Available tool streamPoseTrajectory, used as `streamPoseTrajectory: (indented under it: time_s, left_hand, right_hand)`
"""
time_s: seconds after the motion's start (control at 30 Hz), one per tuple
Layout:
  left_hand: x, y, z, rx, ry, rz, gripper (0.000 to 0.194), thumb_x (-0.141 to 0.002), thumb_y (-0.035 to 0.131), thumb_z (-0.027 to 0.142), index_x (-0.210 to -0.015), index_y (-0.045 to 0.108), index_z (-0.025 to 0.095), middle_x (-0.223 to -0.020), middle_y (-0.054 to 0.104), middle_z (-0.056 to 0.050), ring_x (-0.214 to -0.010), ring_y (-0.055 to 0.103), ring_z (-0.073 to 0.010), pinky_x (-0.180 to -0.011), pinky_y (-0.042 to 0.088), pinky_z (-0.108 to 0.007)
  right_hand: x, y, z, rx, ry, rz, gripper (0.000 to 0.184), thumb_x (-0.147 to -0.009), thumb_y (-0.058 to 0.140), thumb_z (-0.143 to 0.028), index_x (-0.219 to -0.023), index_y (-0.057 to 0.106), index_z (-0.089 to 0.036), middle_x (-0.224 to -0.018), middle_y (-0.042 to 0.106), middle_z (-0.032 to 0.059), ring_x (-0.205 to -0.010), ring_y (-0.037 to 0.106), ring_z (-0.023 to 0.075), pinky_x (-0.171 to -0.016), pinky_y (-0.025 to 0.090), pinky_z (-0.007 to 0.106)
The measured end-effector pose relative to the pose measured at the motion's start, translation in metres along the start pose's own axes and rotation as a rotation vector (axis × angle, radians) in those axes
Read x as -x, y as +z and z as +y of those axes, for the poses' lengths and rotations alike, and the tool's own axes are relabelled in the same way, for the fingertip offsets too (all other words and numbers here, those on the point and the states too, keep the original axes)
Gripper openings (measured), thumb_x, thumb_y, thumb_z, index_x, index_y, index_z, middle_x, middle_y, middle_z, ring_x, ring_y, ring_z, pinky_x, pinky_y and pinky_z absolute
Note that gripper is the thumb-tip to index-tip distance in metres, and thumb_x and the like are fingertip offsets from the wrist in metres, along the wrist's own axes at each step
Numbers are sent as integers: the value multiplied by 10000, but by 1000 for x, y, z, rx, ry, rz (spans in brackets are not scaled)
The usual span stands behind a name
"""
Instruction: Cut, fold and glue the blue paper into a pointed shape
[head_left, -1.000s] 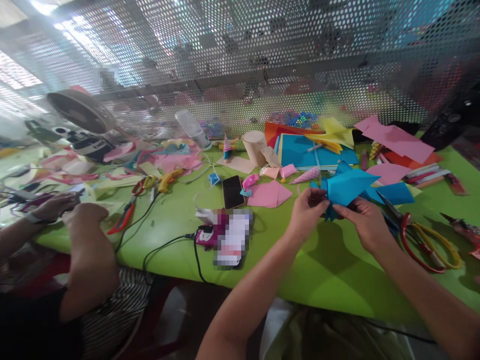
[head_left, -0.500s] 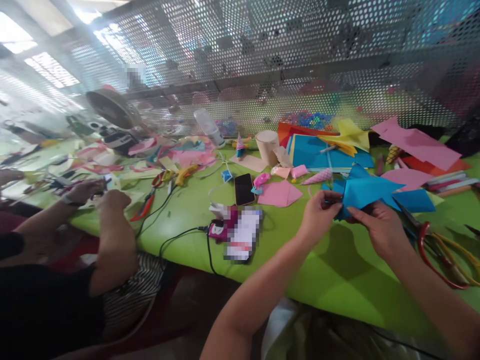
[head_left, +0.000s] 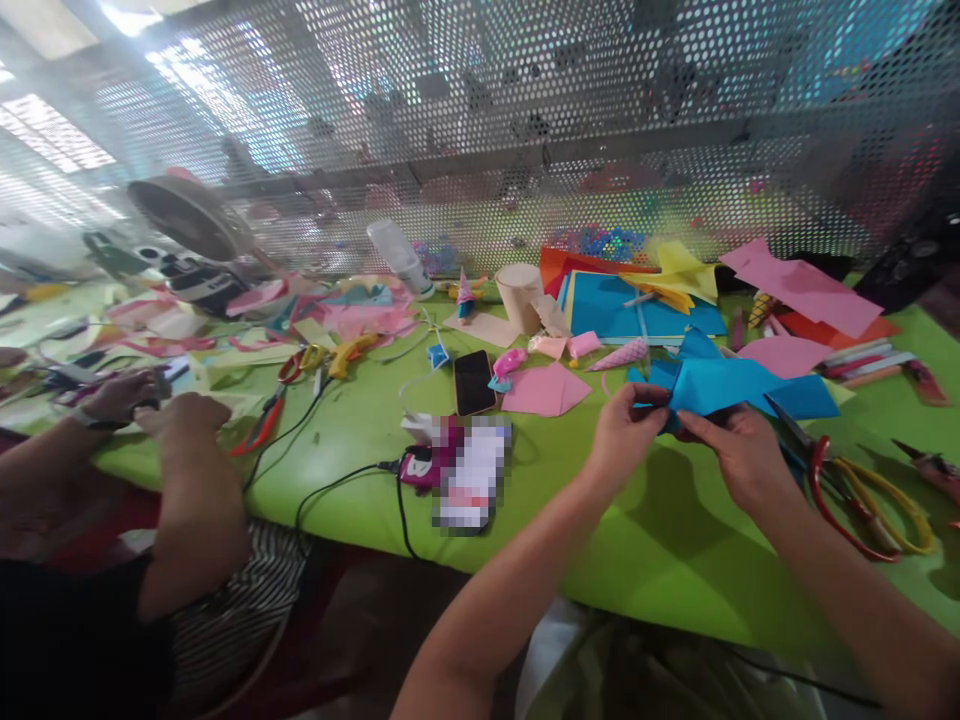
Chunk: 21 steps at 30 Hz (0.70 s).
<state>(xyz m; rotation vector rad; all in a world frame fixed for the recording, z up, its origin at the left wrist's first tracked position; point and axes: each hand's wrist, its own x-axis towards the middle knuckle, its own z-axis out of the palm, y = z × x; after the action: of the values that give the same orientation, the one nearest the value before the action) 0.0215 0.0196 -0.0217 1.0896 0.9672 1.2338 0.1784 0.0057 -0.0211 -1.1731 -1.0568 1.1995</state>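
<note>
Both my hands hold a folded piece of blue paper (head_left: pixel 716 385) just above the green table (head_left: pixel 660 540). My left hand (head_left: pixel 626 430) pinches its left end with fingers closed. My right hand (head_left: pixel 739 455) grips it from below and the right, fingers curled on the fold. Red and yellow scissors (head_left: pixel 862 485) lie on the table just right of my right hand. A flat pink paper (head_left: pixel 544 390) lies left of my left hand, beside a black phone (head_left: pixel 474 382).
A person at the left works with both hands (head_left: pixel 150 405) near red-handled pliers (head_left: pixel 259 425) and black cables (head_left: pixel 330 490). Stacks of coloured paper (head_left: pixel 637 305), a paper cup (head_left: pixel 517 290), a fan (head_left: pixel 187 220) and a perforated metal screen (head_left: pixel 525 130) stand behind.
The blue paper has been lowered and flattened a little between my hands. The view swung left and back. The neighbour's hands stay at the same spot.
</note>
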Motion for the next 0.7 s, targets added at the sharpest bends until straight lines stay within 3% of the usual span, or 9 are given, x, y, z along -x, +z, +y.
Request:
streamPoseTrajectory:
  time_s: [0.2,0.37,0.5,0.7]
  left_hand:
    - [3,5,1,-4,-19,-9,271,-808,750,34,-1040,679,153,-1028,762,-60,-896,744,-152,-832,588,-279]
    - [5,9,4,12,-32,25,284,-815,694,-15,-1038,678,161,-968,770,-41,-816,754,-138,-782,587,-258]
    - [4,11,3,53,-26,41,301,-796,667,-30,-1028,670,162,-925,769,-32,-782,764,-145,-757,600,-257]
    - [3,10,-2,22,27,54,323,-781,643,-32,-1032,692,165,-1019,781,-57,-829,774,-154,-791,615,-267]
  right_hand:
    - [-2,-3,2,-22,13,0,312,-706,937,-492,-856,789,-262,-841,797,12,-763,710,229,-781,593,415]
    - [-4,-4,6,-57,41,-29,314,-734,921,-501,-884,807,-251,-873,813,33,-791,727,232,-815,595,428]
    - [-3,-4,6,-49,43,-3,361,-697,938,-522,-909,815,-257,-896,834,50,-793,754,249,-752,607,410]
    - [-2,-3,5,-37,20,21,349,-691,940,-512,-918,811,-280,-902,837,38,-796,773,266,-723,626,416]
